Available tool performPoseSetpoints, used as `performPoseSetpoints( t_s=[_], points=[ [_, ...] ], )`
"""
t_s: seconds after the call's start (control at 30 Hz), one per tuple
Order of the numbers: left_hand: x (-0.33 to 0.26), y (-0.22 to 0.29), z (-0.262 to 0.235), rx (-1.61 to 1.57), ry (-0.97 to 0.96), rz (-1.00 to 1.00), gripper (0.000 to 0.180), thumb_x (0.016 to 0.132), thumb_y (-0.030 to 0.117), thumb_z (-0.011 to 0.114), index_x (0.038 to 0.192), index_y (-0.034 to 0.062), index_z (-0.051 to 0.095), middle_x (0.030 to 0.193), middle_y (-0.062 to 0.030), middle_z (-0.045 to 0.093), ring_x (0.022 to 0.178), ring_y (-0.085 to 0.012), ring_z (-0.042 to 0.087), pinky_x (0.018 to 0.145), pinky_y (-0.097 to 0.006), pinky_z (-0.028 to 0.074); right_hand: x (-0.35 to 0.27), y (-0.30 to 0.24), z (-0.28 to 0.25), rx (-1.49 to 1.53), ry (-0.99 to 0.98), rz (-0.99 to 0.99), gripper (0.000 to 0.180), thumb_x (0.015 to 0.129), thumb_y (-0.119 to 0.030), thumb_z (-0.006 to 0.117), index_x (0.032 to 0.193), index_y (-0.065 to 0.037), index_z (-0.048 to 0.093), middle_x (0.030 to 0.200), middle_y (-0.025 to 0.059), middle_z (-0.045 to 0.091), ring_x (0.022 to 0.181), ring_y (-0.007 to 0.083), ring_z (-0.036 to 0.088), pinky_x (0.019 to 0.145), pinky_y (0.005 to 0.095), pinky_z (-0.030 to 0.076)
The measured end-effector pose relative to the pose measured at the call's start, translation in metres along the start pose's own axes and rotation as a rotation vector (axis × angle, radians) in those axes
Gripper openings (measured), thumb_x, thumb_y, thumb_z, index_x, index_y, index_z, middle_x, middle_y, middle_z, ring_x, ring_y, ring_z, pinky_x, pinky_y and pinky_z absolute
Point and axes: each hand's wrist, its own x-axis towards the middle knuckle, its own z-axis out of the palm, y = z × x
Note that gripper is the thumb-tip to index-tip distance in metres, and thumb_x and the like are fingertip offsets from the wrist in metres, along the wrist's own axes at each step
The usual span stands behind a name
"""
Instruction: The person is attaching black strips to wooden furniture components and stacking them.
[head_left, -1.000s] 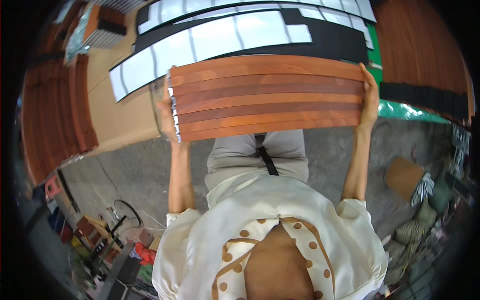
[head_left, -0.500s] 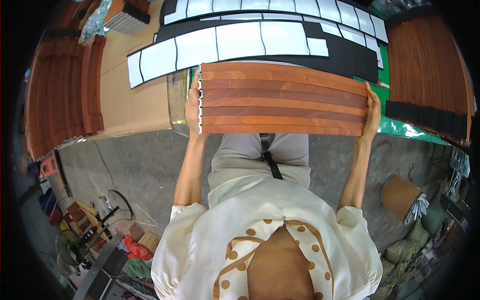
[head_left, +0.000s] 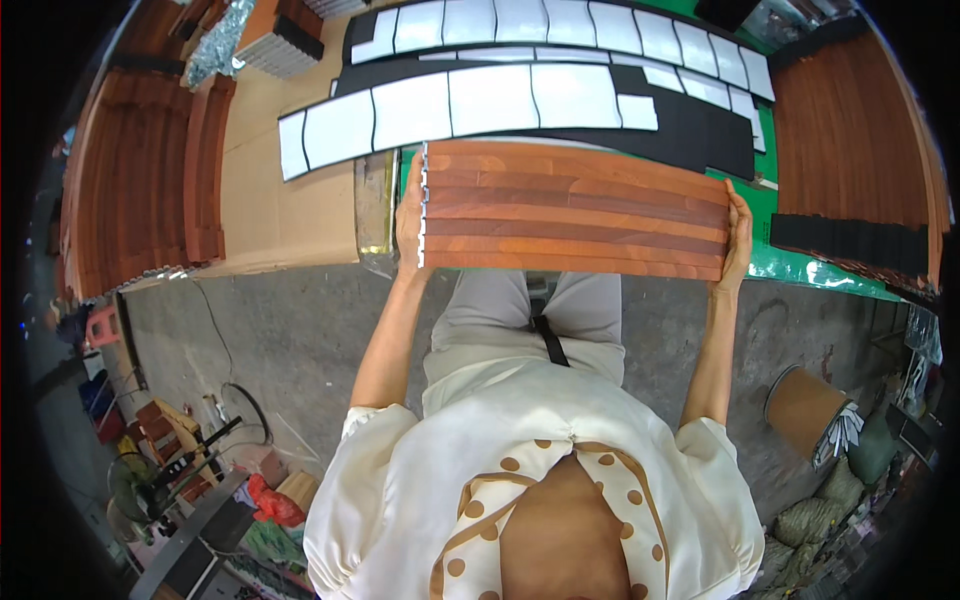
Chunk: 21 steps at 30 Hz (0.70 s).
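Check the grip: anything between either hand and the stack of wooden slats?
Nothing visible. The left hand presses straight against the left end of the stack of wooden slats, and the right hand against its right end. The stack is held in the air in front of the person, just short of the white and black strips laid beyond it.

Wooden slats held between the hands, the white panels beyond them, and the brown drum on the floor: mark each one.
wooden slats (head_left: 575,215), head view, middle of the top face.
white panels (head_left: 470,105), head view, a centre panel.
brown drum (head_left: 800,410), head view, its side wall.
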Motion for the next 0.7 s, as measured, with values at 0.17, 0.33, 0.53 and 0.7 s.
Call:
performPoseSetpoints(
  t_s=[0.17, 0.33, 0.53, 0.7],
  points=[
    [-0.011, 0.006, -0.002, -0.134, 0.155, -0.118, 0.055, 0.099, 0.037, 0.036, 0.14, 0.0014, 0.033, 0.131, -0.0092, 0.048, 0.116, -0.0187, 0.048, 0.095, -0.031, 0.04, 0.0, -0.018, -0.002, 0.062, 0.009, 0.25, 0.043, 0.098, -0.04, 0.036, 0.12, -0.005, 0.05, 0.139, 0.0115, 0.042, 0.128, 0.0224, 0.038, 0.108, 0.0374, 0.029],
    [-0.069, 0.08, 0.019, -0.415, 0.245, -0.58, 0.046, 0.098, 0.036, 0.039, 0.131, 0.0042, 0.044, 0.12, -0.0081, 0.054, 0.108, -0.0191, 0.053, 0.092, -0.033, 0.044, -0.026, -0.108, 0.007, -0.06, 0.072, 0.797, 0.04, 0.096, -0.045, 0.04, 0.109, -0.011, 0.055, 0.126, 0.0055, 0.052, 0.12, 0.0193, 0.045, 0.102, 0.038, 0.036],
    [-0.151, 0.073, -0.018, -0.328, 0.433, -1.141, 0.044, 0.098, 0.038, 0.032, 0.122, 0.0056, 0.05, 0.114, -0.014, 0.058, 0.101, -0.0243, 0.06, 0.085, -0.037, 0.05, -0.051, -0.112, 0.025, -0.342, -0.16, 1.062, 0.064, 0.086, -0.061, 0.048, 0.121, -0.008, 0.054, 0.132, 0.0161, 0.045, 0.123, 0.0257, 0.042, 0.101, 0.0395, 0.037],
    [-0.189, 0.05, -0.053, -0.445, 0.412, -1.125, 0.048, 0.098, 0.04, 0.028, 0.118, 0.0051, 0.053, 0.108, -0.0152, 0.061, 0.095, -0.0278, 0.062, 0.081, -0.043, 0.053, -0.062, -0.118, 0.024, -0.176, -0.621, 0.879, 0.092, 0.074, -0.071, 0.055, 0.135, -0.004, 0.041, 0.14, 0.0147, 0.038, 0.13, 0.0256, 0.035, 0.106, 0.0397, 0.029]
  ],
)
